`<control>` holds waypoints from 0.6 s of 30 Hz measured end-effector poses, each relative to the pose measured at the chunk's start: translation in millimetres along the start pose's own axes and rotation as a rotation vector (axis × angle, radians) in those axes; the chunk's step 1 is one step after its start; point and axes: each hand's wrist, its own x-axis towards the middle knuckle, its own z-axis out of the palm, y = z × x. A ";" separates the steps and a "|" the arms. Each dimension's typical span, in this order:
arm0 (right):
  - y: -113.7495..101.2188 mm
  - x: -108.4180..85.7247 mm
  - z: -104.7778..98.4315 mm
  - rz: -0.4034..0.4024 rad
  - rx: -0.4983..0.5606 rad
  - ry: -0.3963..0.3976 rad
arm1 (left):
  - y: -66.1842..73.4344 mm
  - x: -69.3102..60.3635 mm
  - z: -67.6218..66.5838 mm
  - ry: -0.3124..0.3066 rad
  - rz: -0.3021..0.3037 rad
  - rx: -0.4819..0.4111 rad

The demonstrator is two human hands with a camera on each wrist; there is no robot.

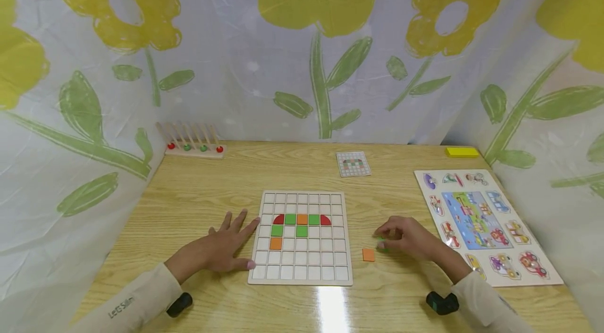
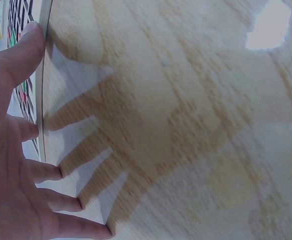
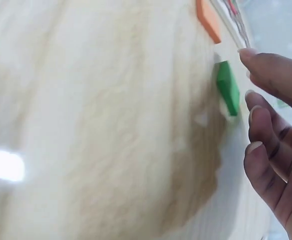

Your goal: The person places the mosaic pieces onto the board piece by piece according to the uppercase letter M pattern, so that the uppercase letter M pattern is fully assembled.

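Note:
A wooden grid board (image 1: 287,273) lies in front of me, with green, orange and rounded red tiles in its upper half. My left hand (image 1: 220,245) rests spread out at its left side, thumb at the lower left corner. To the right of the board, my right hand (image 1: 409,238) hovers at a green tile (image 3: 228,88), thumb and fingers apart around it. The head view shows that tile mostly hidden by the hand; the right wrist view shows it on the table, with a gap to the fingers. A loose orange tile (image 1: 368,255) lies just left of it.
A small pattern card (image 1: 354,164) lies behind the board. At the right is a picture puzzle board (image 1: 422,186), with a yellow block (image 1: 461,152) behind it. A peg stand (image 1: 198,153) with red and green beads stands at the back left.

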 end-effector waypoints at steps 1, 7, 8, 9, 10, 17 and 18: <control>1.0 -2.4 0.0 0.016 -0.004 0.000 | 0.2 0.0 -0.3 -0.001 -0.001 0.000; 6.1 -10.1 1.4 0.069 -0.032 0.013 | 1.7 0.0 -1.5 -0.007 0.001 0.002; 6.8 -10.4 1.9 0.072 -0.034 0.016 | 1.8 0.0 -1.4 -0.006 0.001 0.003; 7.2 -10.7 2.4 0.074 -0.038 0.019 | 1.8 0.0 -1.4 -0.006 0.001 0.002; 7.4 -10.7 2.9 0.074 -0.039 0.021 | 1.7 -0.1 -1.3 -0.005 0.002 0.002; 6.0 -11.1 5.2 0.064 -0.038 0.037 | -1.4 1.4 1.1 -0.004 0.002 0.011; 5.9 -11.1 5.6 0.063 -0.037 0.038 | -1.5 1.6 1.4 -0.003 0.001 0.012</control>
